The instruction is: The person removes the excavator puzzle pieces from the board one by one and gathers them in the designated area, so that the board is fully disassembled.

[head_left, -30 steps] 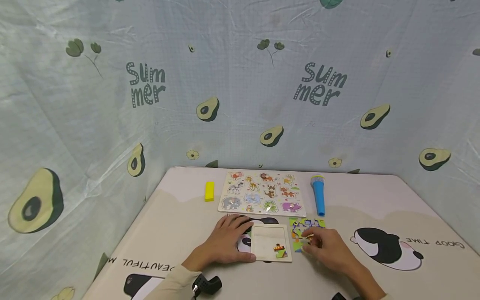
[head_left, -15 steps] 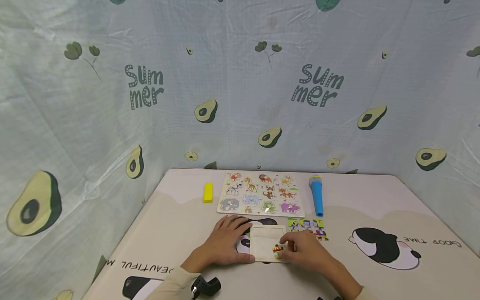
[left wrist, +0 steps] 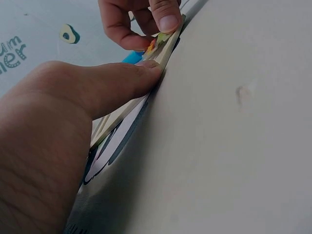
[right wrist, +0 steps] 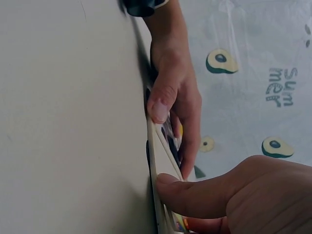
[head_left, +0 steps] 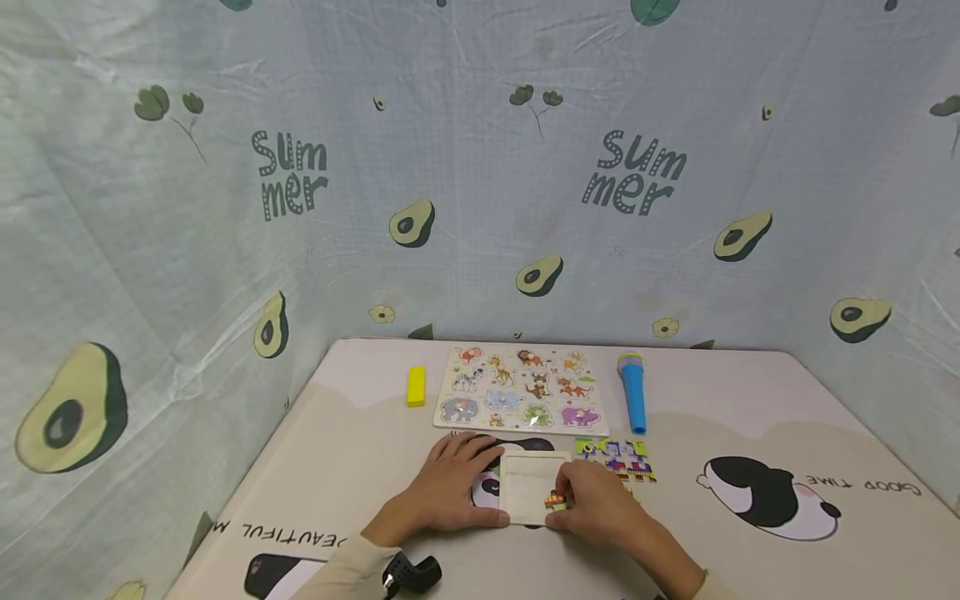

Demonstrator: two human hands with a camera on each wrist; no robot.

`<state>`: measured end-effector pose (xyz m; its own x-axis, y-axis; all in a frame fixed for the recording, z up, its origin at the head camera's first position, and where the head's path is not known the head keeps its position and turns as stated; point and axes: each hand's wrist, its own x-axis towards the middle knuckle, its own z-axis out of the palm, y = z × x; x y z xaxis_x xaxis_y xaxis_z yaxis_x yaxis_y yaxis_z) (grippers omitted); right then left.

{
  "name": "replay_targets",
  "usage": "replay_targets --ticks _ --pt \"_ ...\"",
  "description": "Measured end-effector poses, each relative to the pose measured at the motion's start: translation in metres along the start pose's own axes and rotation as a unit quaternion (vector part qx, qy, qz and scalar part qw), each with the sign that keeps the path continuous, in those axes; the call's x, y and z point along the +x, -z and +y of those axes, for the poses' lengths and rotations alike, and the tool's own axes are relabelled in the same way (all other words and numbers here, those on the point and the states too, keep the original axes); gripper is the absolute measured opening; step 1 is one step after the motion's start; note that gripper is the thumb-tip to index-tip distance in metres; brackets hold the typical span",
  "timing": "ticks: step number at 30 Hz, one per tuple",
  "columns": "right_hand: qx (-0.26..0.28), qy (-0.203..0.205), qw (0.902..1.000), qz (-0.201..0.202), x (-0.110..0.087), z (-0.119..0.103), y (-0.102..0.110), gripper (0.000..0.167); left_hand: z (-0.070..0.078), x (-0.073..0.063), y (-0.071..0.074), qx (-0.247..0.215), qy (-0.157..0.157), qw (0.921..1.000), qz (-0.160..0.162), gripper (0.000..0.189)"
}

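A small square wooden puzzle tray (head_left: 522, 487) lies in front of me, most of its floor bare. My left hand (head_left: 448, 485) rests at its left side with fingers spread, the thumb along the near left corner. At the tray's lower right corner, my right hand (head_left: 600, 505) pinches a small puzzle piece, largely hidden by the fingers. An orange and green puzzle piece (head_left: 554, 502) shows beside those fingertips; the left wrist view has the orange bit (left wrist: 151, 46) between finger and thumb. More colourful puzzle pieces (head_left: 617, 452) lie right of the tray, partly behind the right hand.
Behind the tray lies an animal peg puzzle board (head_left: 517, 390). A yellow block (head_left: 416, 387) stands left of it, a blue toy microphone (head_left: 634, 396) right of it. A printed cloth covers the table (head_left: 750, 417), and a patterned curtain (head_left: 465, 167) rises around its back and sides.
My right hand has moved left from the loose pieces to the tray's lower right corner, its fingers now down at the piece there. The left hand stays at the tray's left side.
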<state>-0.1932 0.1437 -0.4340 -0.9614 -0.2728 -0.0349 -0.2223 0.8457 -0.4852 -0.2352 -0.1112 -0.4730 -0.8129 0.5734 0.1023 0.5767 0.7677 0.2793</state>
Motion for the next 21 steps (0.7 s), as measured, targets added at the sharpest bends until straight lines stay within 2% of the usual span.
replay_targets --ticks 5,11,14,21 --pt "0.050 0.023 0.9984 0.008 -0.001 0.004 -0.003 0.033 0.001 -0.001 0.000 0.000 0.000 1.0000 0.002 0.096" --pt "0.120 0.067 0.9896 0.043 -0.002 0.017 -0.003 0.018 0.000 -0.001 0.000 0.001 -0.002 1.0000 0.002 0.097" --pt "0.154 0.052 0.9849 0.059 -0.005 0.026 0.002 0.014 0.000 -0.001 0.001 0.001 -0.005 1.0000 0.002 0.097" --pt "0.218 -0.011 0.9729 0.077 -0.014 0.053 0.025 0.012 0.000 -0.001 0.000 0.001 -0.007 1.0000 0.003 0.096"
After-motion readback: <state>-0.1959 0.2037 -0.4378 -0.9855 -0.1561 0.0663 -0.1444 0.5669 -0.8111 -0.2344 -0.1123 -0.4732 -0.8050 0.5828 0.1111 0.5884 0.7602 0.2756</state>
